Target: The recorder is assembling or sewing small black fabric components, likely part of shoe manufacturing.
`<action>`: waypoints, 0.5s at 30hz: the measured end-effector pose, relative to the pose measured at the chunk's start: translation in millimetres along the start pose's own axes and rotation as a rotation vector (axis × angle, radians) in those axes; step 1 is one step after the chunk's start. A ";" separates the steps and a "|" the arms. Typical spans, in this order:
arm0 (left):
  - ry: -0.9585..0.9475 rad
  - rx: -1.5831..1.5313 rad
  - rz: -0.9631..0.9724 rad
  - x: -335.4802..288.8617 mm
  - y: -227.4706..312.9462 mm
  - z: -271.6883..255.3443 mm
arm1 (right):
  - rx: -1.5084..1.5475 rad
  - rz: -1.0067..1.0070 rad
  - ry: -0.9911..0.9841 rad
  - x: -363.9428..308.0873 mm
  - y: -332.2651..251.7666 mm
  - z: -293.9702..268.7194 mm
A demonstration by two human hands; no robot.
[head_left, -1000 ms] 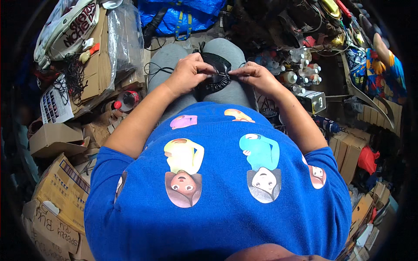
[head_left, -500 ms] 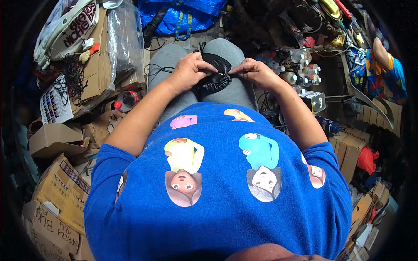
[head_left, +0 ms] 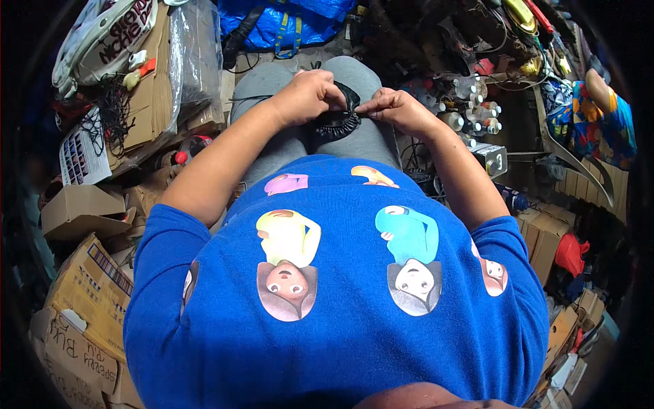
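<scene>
On my lap, over grey trousers (head_left: 269,153), rests a small black leather-like piece (head_left: 334,129) with a gathered, ruffled edge toward me. My left hand (head_left: 306,97) is closed at its upper left part, fingertips tucked down against the black material. From the other side, my right hand (head_left: 395,109) pinches the right edge of the piece between thumb and forefinger. A small light spot shows by the right fingertips, too small to name. Dark cord (head_left: 252,98) runs across my left thigh. The left fingers partly cover the piece.
Several white-capped bottles (head_left: 477,102) and a metal can (head_left: 490,159) stand at right. Cardboard sheets (head_left: 146,102), a plastic cover (head_left: 194,61) and an open carton (head_left: 85,215) are piled at left. A blue bag (head_left: 313,24) lies beyond my knees.
My left hand has moved slightly right and turned, with its fingers now lower into the black piece. The right hand stays at the right edge. The piece's near part looks more opened into a loop.
</scene>
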State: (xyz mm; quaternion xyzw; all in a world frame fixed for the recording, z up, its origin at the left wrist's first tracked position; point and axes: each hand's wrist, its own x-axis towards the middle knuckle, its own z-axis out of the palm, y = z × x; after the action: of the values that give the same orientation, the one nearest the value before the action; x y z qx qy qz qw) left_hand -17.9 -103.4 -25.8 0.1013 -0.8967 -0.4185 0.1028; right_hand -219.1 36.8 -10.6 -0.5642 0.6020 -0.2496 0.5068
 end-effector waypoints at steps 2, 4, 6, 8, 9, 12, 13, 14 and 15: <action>-0.007 0.096 0.059 -5.5 9.6 -1.2 | -0.027 0.012 0.011 -3.5 0.1 1.9; 0.115 0.218 0.090 -18.5 18.1 3.7 | -0.053 0.024 0.028 -8.6 -0.4 5.1; 0.114 0.239 0.020 -28.7 17.6 7.2 | 0.066 0.043 0.111 -14.7 -1.9 12.4; 0.074 -0.202 -0.314 -31.5 12.4 11.6 | 0.123 0.124 0.095 -14.1 -8.6 16.2; 0.072 -0.296 -0.346 -30.7 8.3 15.4 | 0.298 0.161 0.111 -12.6 -7.0 18.3; 0.121 -0.544 -0.400 -25.4 2.5 26.0 | 0.475 0.191 0.141 -9.5 -6.4 21.3; 0.120 -0.542 -0.397 -22.8 3.4 28.3 | 0.477 0.185 0.154 -8.1 -6.4 21.5; 0.124 -0.515 -0.423 -20.2 4.7 31.0 | 0.477 0.183 0.157 -6.5 -6.8 21.7; 0.126 -0.488 -0.450 -18.2 6.8 33.0 | 0.465 0.180 0.169 -5.8 -7.2 22.8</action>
State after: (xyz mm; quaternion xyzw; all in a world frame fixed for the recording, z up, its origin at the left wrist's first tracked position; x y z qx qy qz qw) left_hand -10.0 -70.1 -43.1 0.2946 -0.7172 -0.6259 0.0843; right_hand -196.5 46.7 -10.7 -0.3541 0.6166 -0.3813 0.5908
